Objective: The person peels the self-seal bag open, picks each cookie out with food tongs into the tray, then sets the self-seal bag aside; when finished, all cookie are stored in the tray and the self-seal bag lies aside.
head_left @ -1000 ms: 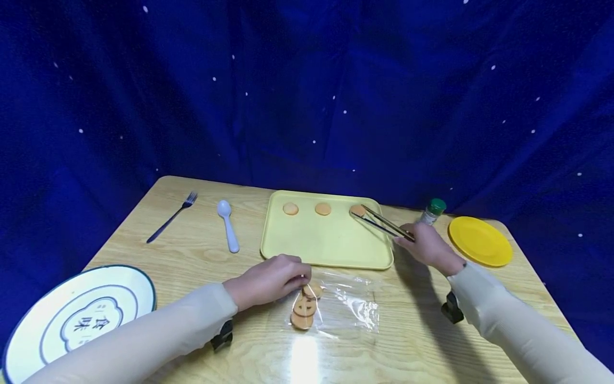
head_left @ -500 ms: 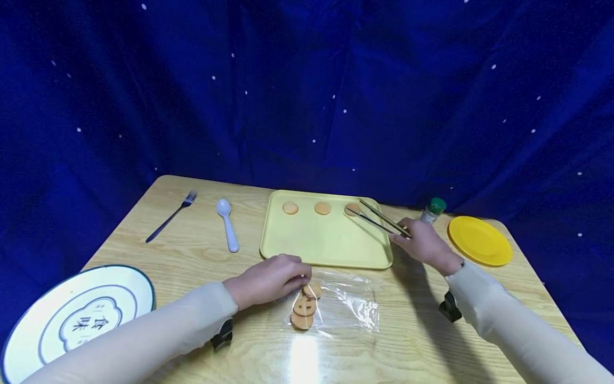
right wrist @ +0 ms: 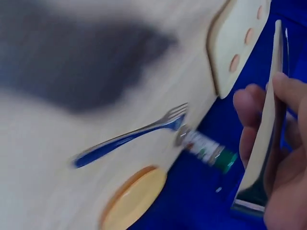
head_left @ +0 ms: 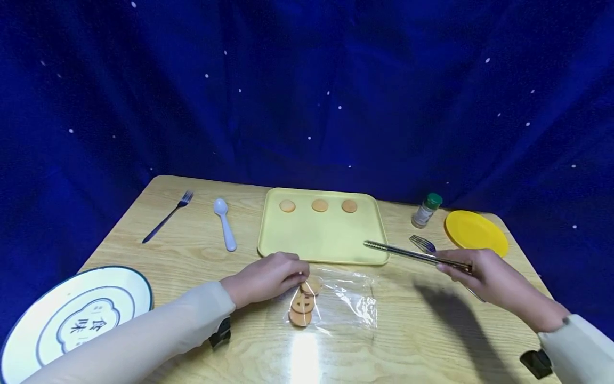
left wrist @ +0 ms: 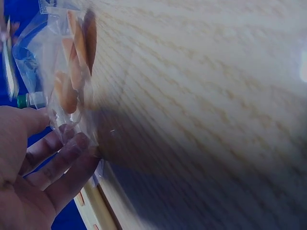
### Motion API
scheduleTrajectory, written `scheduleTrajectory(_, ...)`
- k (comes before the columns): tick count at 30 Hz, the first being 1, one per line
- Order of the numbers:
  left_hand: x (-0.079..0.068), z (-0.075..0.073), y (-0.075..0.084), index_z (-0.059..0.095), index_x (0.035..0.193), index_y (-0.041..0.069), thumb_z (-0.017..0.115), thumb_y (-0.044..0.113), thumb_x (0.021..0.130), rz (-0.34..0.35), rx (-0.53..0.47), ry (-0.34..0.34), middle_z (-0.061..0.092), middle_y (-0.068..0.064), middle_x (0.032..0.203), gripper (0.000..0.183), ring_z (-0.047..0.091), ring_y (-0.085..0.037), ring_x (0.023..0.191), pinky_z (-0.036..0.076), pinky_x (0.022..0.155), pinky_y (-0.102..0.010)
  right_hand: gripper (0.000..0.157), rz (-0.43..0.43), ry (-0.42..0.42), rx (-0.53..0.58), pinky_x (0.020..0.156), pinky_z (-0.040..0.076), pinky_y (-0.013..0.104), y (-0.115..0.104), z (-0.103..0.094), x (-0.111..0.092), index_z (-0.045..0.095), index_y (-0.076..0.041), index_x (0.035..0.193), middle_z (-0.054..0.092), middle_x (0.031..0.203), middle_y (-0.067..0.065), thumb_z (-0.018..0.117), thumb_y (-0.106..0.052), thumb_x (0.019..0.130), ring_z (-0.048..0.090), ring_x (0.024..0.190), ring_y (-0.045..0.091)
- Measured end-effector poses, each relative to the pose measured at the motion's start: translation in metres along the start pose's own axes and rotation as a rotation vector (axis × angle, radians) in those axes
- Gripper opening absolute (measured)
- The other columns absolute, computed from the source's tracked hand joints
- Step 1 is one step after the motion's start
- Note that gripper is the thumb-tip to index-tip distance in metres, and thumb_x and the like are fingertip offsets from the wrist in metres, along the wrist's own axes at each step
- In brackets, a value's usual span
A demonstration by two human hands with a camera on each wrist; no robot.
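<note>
Behind the desk [head_left: 187, 256], a blue curtain [head_left: 278, 106] was hung. The tongs [head_left: 403, 252], right of centre, were held by the right hand's [head_left: 496, 278] fingers, their long axis rising slightly leftward, tips toward the tray [head_left: 321, 237]. The bag [head_left: 347, 301], lower centre, was pinched by the left hand [head_left: 268, 278]. Biscuits [head_left: 320, 205] were apparently being laid out; next, the tongs probably needed bringing to the bag.
</note>
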State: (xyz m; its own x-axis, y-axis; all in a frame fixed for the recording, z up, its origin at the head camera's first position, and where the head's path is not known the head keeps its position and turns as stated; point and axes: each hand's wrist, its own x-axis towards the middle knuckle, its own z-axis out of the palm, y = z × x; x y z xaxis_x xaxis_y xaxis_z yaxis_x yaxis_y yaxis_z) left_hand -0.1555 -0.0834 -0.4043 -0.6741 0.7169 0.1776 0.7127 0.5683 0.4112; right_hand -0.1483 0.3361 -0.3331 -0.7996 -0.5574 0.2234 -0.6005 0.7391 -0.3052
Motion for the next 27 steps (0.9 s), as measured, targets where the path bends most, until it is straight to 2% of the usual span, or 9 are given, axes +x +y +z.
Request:
scheduleTrajectory(4,-0.001,-0.002,0.001,0.061,0.085,0.019,0.057,0.019,0.098,-0.007,0.008,0.001,0.054,0.008,0.079,0.013,0.049,-0.003,0.071,0.044,0.063,-0.017,0.026,-0.047,0.008,0.052,0.053,0.039,0.011,0.009,-0.004,-0.031,0.071,-0.012,0.109,0.062,0.075,-0.02,0.069,-0.001,0.086,0.052,0.063,-0.008)
scheduleTrajectory(7,-0.001,-0.003,0.001,0.06,0.084,0.019,0.057,0.018,0.098,-0.003,0.005,0.006,0.053,0.008,0.078,0.014,0.048,-0.003,0.07,0.042,0.062,-0.017,0.03,-0.074,0.009,0.11,0.051,0.036,0.008,0.014,-0.005,-0.047,0.071,-0.017,0.102,0.058,0.071,-0.021,0.07,0.004,0.082,0.049,0.06,-0.008)
scheduleTrajectory(11,0.0,-0.004,-0.001,0.059,0.083,0.018,0.057,0.017,0.098,0.012,-0.007,0.008,0.052,0.008,0.076,0.015,0.046,-0.004,0.069,0.041,0.062,-0.017,0.027,-0.082,-0.077,0.189,0.054,0.042,0.01,0.012,0.003,-0.055,0.07,-0.019,0.104,0.067,0.082,-0.016,0.068,0.001,0.085,0.054,0.068,-0.009)
scheduleTrajectory(14,0.0,-0.004,-0.002,0.058,0.083,0.018,0.057,0.017,0.098,0.012,-0.013,-0.003,0.051,0.008,0.076,0.015,0.046,-0.004,0.069,0.041,0.062,-0.017,0.024,-0.086,-0.11,0.15,0.06,0.047,0.014,0.004,0.019,-0.052,0.07,-0.018,0.11,0.071,0.096,-0.012,0.068,-0.007,0.088,0.058,0.079,-0.008)
scheduleTrajectory(20,0.001,-0.003,0.0,0.059,0.085,0.018,0.057,0.018,0.098,0.01,-0.02,-0.025,0.053,0.009,0.077,0.013,0.047,-0.003,0.07,0.042,0.063,-0.016,0.035,-0.194,0.01,-0.078,0.075,0.046,0.008,-0.02,0.054,-0.03,0.068,-0.024,0.114,0.07,0.1,-0.017,0.077,-0.015,0.082,0.063,0.087,-0.005)
scheduleTrajectory(23,0.001,-0.002,0.0,0.06,0.085,0.018,0.058,0.018,0.097,0.014,-0.021,-0.022,0.054,0.009,0.077,0.012,0.048,-0.003,0.07,0.043,0.063,-0.016,0.041,-0.246,0.046,-0.161,0.078,0.051,0.016,-0.029,0.065,-0.016,0.067,-0.025,0.118,0.069,0.104,-0.017,0.078,-0.016,0.08,0.066,0.091,0.0)
scheduleTrajectory(27,0.001,-0.002,0.0,0.061,0.086,0.018,0.058,0.019,0.097,0.016,-0.018,-0.012,0.055,0.008,0.078,0.012,0.049,-0.003,0.069,0.043,0.063,-0.016,0.045,-0.286,0.057,-0.215,0.078,0.056,0.028,-0.036,0.074,0.001,0.065,-0.023,0.124,0.069,0.107,-0.014,0.078,-0.02,0.081,0.067,0.095,0.004)
